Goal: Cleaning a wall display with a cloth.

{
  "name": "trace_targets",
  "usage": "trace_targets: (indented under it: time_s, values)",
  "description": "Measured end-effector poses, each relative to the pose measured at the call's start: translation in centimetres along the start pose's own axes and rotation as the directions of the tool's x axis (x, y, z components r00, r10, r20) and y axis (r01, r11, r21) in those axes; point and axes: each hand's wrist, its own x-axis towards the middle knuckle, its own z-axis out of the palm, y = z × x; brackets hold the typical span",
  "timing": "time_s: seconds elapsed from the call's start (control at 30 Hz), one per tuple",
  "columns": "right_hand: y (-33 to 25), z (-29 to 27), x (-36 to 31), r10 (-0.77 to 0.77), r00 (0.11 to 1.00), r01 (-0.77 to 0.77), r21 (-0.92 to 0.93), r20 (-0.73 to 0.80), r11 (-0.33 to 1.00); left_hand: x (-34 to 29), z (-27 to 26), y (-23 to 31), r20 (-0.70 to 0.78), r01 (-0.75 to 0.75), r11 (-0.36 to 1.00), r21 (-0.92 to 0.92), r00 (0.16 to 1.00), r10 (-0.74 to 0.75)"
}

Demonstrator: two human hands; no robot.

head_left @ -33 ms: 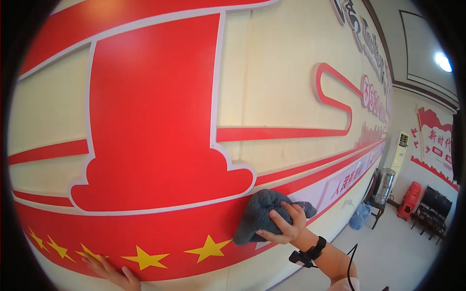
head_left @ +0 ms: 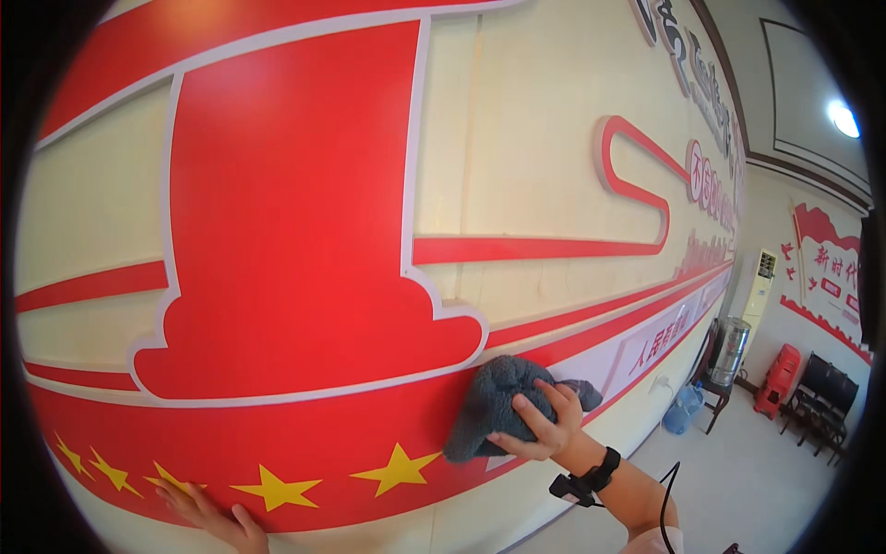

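Left hand [head_left: 214, 519] low at the bottom edge, fingers spread flat against the wall display [head_left: 517, 157], touching the red band [head_left: 305, 443] just under the yellow stars [head_left: 275, 489]; its grip holds nothing. Above it, big red raised shape [head_left: 295, 231] with a white rim, cream panel around it. Further right, right hand [head_left: 544, 427] presses a dark grey cloth [head_left: 494, 399] onto the red band, below the lower right corner of the red shape; grip closed on the cloth, thumb under it, fingers on top. Black wristband [head_left: 602, 471] on that wrist, thin black cable [head_left: 666, 503] hanging by the forearm. Far right by the floor: steel urn [head_left: 729, 349], blue water jug [head_left: 685, 406], red cabinet [head_left: 778, 379], dark chairs [head_left: 826, 392].
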Motion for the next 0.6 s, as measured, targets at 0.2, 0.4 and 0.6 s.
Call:
trace_targets:
  time_s: [0.2, 0.4, 0.6]
  values:
    - [1.6, -1.6, 3.5, -0.02, 0.999, 0.018, 0.063, 0.035, 0.998, 0.0, 0.5, 0.0, -0.006, -0.03, 0.999, -0.034, 1.0, 0.03]
    - [5.2, -5.3, 15.9, 0.475, 0.87, -0.485, 0.394, 0.131, 0.78, 0.2, -0.2, -0.2, -0.01, -0.045, 0.998, -0.052, 0.999, 0.045]
    - [8.6, -7.4, 19.5, 0.732, 0.525, -0.828, 0.062, 0.435, 0.557, 0.4, 0.3, 0.6, -0.029, -0.054, 0.995, -0.086, 0.998, 0.052]
